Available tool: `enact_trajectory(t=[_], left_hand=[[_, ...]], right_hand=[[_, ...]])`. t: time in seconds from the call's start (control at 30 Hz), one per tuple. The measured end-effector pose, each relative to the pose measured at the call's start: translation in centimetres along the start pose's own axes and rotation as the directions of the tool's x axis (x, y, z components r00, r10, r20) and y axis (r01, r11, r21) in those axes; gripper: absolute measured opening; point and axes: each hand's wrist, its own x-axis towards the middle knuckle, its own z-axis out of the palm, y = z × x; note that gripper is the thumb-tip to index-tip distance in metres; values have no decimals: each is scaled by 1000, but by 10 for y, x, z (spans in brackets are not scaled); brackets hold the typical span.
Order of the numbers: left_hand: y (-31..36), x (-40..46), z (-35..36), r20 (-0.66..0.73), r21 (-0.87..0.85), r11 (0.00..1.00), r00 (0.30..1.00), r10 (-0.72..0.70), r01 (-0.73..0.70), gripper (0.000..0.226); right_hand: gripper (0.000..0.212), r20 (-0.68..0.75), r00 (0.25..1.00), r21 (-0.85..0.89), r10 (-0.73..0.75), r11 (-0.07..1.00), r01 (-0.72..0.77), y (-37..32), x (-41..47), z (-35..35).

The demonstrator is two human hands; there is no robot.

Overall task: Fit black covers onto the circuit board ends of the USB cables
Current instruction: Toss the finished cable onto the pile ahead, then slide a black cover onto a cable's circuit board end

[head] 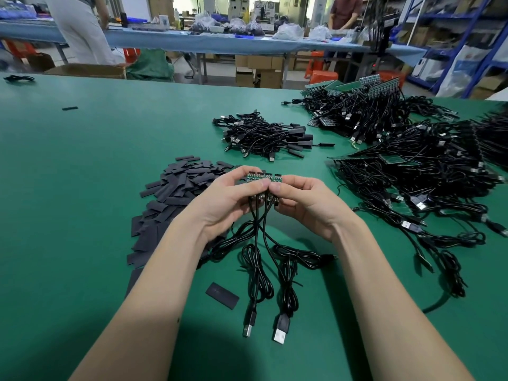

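Green matting covers the counter [82,166] from its near edge to the far side. Nearest the person, two silver USB plugs [280,329] lie on the mat at the ends of coiled black cables [257,273], and one loose black cover [222,295] lies flat just to their left.

Above the coils, both hands are raised off the mat and meet over a strip of small green circuit boards [264,178]. The left hand [228,199] has its fingers [242,171] curled round the left part of the strip, thumb pressed on the front. The right hand [302,200] pinches the right part, thumb tip against the left thumb. The cables hang down from the boards between the two palms. Whether the boards are joined or merely held side by side cannot be told.

Left of the hands, partly under the left forearm, is a heap of flat black covers [176,188]. Beyond the hands lies a smaller pile of cables with black covers already fitted [264,136]. To the right and further back sprawls a large tangle of cables with bare green board strips [412,160], reaching the counter's far right corner.

One stray black piece [69,108] and a lone coiled cable [18,78] lie well apart at the far left. Past the counter stands a long blue-topped bench [192,41] with bagged goods, two people beside it, cartons beneath, and blue shelving [467,37] on the right.
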Motion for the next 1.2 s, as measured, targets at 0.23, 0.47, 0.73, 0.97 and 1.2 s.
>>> enact_trajectory(t=[0.23,0.47,0.73,0.97,1.2], left_hand=[[0,-2,1,44,-48,999,999,2,0,30],[-4,-2,6,37,-143,989,999,-32,37,24],[-6,1,2,-148,108,994,989,-19,35,40],[-11,7,0,-103,905,381,771,628,-189,15],[-8,0,4,-135,366,930,990,24,27,17]], right_hand=[[32,31,999,72,9,997,-11,6,-2,5],[17,78,996,156,34,987,-46,9,0,4],[8,148,988,72,33,996,-44,3,-6,-6],[32,21,990,-51,140,989,-138,-5,-1,7],[24,-101,976,-42,194,979,-199,-6,4,14]])
